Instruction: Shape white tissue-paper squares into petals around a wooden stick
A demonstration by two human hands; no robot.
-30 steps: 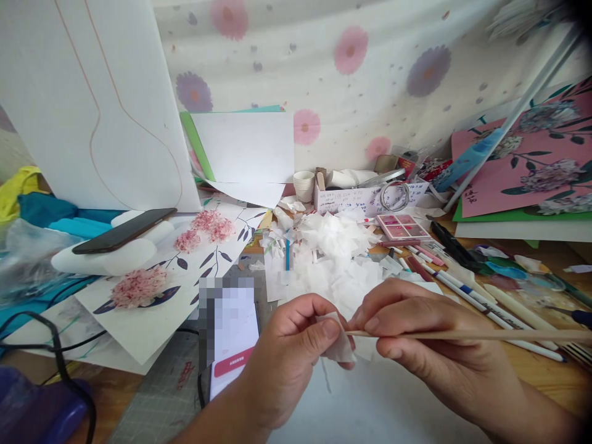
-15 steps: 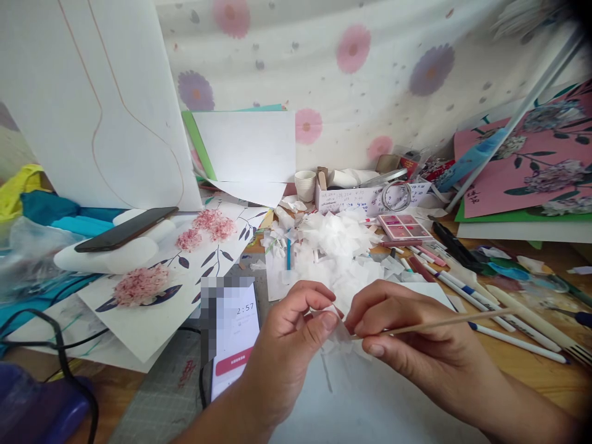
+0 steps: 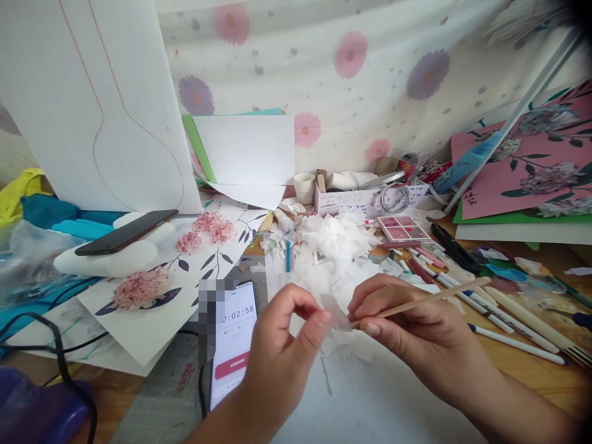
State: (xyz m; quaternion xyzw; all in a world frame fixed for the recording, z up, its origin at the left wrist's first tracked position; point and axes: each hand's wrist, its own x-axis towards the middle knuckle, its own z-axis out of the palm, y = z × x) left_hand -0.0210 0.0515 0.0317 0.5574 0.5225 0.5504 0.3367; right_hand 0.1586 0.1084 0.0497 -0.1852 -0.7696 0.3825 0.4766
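Observation:
In my right hand, a thin wooden stick is gripped between thumb and fingers, its near end pointing left. A small square of white tissue paper hangs at that end, between my two hands. My left hand is closed in a pinch, thumb and forefinger at the paper's left edge. Just beyond lies a heap of white tissue paper pieces. Below my hands is a white sheet with a short grey line on it.
A phone showing a timer lies left of my hand. Pens and a palette are on the right. Farther back stand a paper cup and a long white box. Flower pictures lie at the left.
My left fingers have shifted slightly left and loosened from around the paper, so more of it shows. The stick has tilted, its far end swinging up and left.

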